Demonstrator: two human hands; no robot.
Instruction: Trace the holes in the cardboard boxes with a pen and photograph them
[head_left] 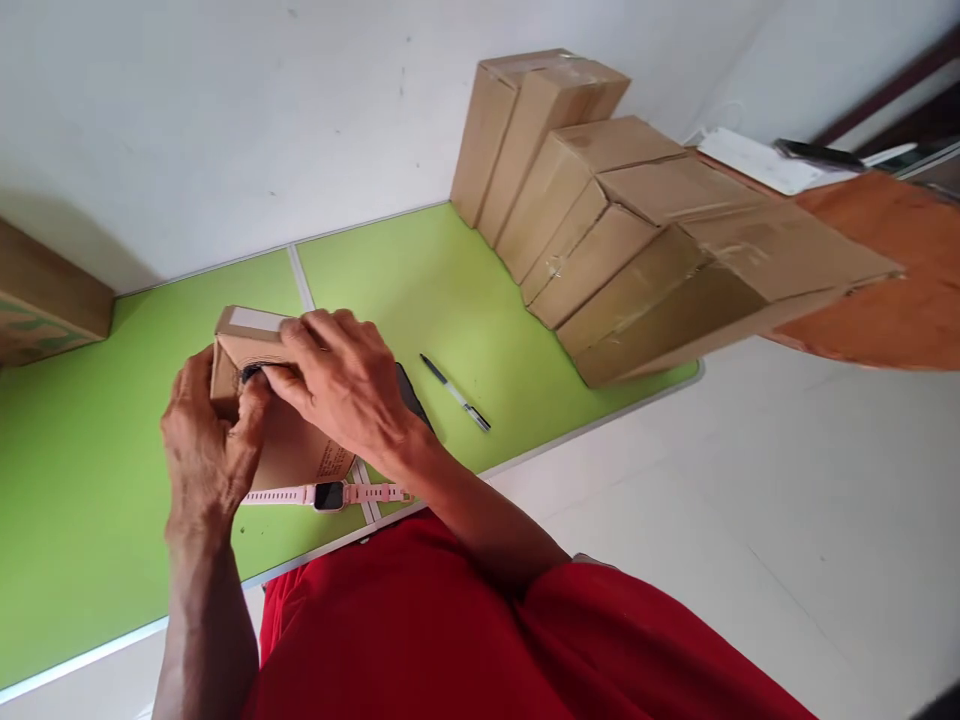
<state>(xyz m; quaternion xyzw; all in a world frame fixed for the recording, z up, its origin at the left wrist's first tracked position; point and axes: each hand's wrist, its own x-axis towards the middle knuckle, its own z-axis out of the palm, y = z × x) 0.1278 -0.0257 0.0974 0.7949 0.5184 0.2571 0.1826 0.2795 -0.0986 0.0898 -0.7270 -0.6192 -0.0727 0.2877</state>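
A small brown cardboard box (289, 440) stands near the front edge of the green table, with a white strip on its upper flap and printed text low on its face. My left hand (214, 435) grips its left side, fingers behind and thumb on the front. Across its upper right lies my right hand (345, 385), fingers curled over the top edge. Both thumbs meet at a small dark thing (250, 372) at the box's opening; I cannot make out what it is. A smartwatch with a pink strap (330, 496) lies just in front of the box.
A pen (454, 392) lies right of my hands, beside a dark flat object (414, 398) partly under my right wrist. Several cardboard boxes (600, 220) stand in a row at the table's right. Another box (52, 285) sits far left. A brown round surface (892, 270) is beyond.
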